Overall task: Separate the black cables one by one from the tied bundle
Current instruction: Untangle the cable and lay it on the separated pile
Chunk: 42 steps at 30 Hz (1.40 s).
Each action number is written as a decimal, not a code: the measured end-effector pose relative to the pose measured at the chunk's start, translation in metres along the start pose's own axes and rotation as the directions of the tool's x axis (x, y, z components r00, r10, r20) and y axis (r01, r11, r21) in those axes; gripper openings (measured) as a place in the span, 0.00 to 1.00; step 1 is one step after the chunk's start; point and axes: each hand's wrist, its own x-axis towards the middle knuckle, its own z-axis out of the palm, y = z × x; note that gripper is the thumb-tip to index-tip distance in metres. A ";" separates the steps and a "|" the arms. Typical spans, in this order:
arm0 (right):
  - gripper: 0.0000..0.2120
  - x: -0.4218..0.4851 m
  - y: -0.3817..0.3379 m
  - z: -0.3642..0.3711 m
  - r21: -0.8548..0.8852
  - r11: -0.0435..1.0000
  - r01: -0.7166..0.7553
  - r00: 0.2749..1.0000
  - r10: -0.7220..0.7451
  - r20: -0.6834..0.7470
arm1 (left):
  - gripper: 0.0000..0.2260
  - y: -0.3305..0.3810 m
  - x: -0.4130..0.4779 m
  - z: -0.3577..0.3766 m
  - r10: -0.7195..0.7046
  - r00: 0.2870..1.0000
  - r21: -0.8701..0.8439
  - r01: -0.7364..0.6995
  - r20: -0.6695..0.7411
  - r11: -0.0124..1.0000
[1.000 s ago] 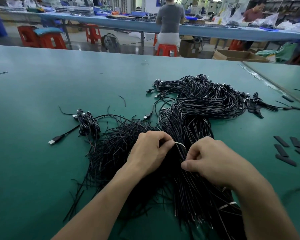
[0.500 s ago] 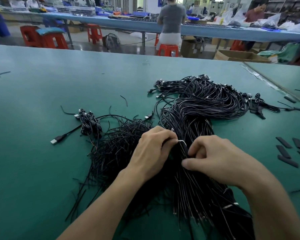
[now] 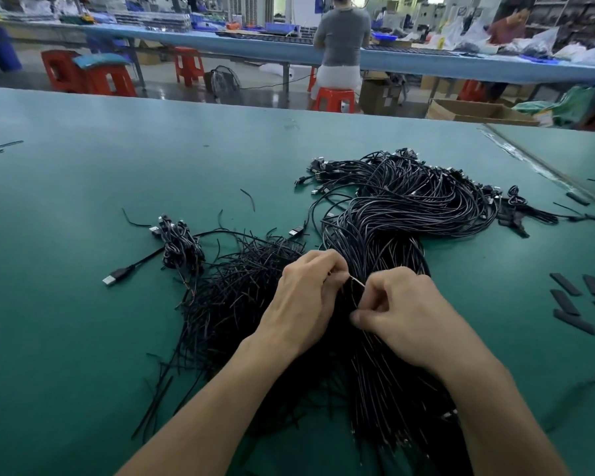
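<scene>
Both forearms are extended from the bottom edge to mid-frame. The left hand (image 3: 306,297) and right hand (image 3: 404,314) are held close together, fingers curled, a pale tie (image 3: 357,282) pinched between them.

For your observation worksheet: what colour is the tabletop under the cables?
Dark teal green; the tabletop shows best in the head view.

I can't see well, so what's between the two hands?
In the head view, a thin pale tie runs between the left hand and the right hand, both pinching it, above the black cable bundle.
</scene>
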 end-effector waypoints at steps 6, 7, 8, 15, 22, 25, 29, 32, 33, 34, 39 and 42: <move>0.05 -0.012 0.003 -0.039 0.081 0.983 0.162 0.931 -0.180 0.316 | 0.07 0.003 0.001 -0.005 -0.097 0.995 -0.018 0.098 0.031 0.995; 0.05 -0.012 0.003 -0.040 0.126 0.977 0.173 0.952 -0.198 0.232 | 0.08 0.004 0.002 -0.006 -0.094 0.994 -0.020 0.095 0.049 0.995; 0.05 -0.011 0.003 -0.041 0.186 0.969 0.160 0.977 -0.183 0.113 | 0.08 0.005 0.002 -0.007 -0.081 0.994 -0.019 0.083 0.071 0.996; 0.09 -0.004 0.011 -0.034 0.014 0.999 -0.049 0.962 0.051 -0.268 | 0.06 0.017 0.005 -0.015 -0.101 0.992 0.017 0.100 0.072 0.995; 0.07 -0.009 -0.005 -0.038 0.216 0.944 0.251 0.965 -0.228 -0.126 | 0.20 0.052 -0.001 -0.020 0.208 0.946 0.225 -0.265 0.248 0.938; 0.03 -0.010 -0.008 -0.039 0.348 0.894 0.283 0.955 -0.227 -0.193 | 0.07 0.057 0.001 -0.025 0.174 0.974 0.249 -0.205 0.143 0.946; 0.03 -0.011 0.005 -0.049 0.287 0.933 0.215 0.962 -0.152 -0.225 | 0.15 0.045 0.009 -0.041 -0.065 0.991 0.428 0.109 -0.117 0.897; 0.05 -0.009 0.011 -0.051 0.284 0.928 0.242 0.958 -0.183 -0.220 | 0.14 0.038 0.011 -0.044 -0.124 0.988 0.582 0.154 -0.091 0.798; 0.05 -0.009 0.010 -0.050 0.288 0.921 0.264 0.957 -0.212 -0.198 | 0.12 0.039 0.010 -0.043 -0.088 0.995 0.589 0.100 -0.050 0.802; 0.05 -0.009 0.008 -0.048 0.290 0.914 0.285 0.955 -0.245 -0.168 | 0.09 0.042 0.009 -0.042 -0.046 0.999 0.540 0.040 -0.003 0.841; 0.06 -0.010 -0.001 -0.051 0.432 0.790 0.434 0.900 -0.359 -0.249 | 0.14 0.064 0.008 -0.044 0.015 0.928 -0.176 0.055 0.373 0.983; 0.07 -0.012 -0.007 -0.055 0.539 0.668 0.512 0.856 -0.349 -0.381 | 0.14 0.073 0.006 -0.056 0.099 0.770 -0.436 0.246 0.631 0.865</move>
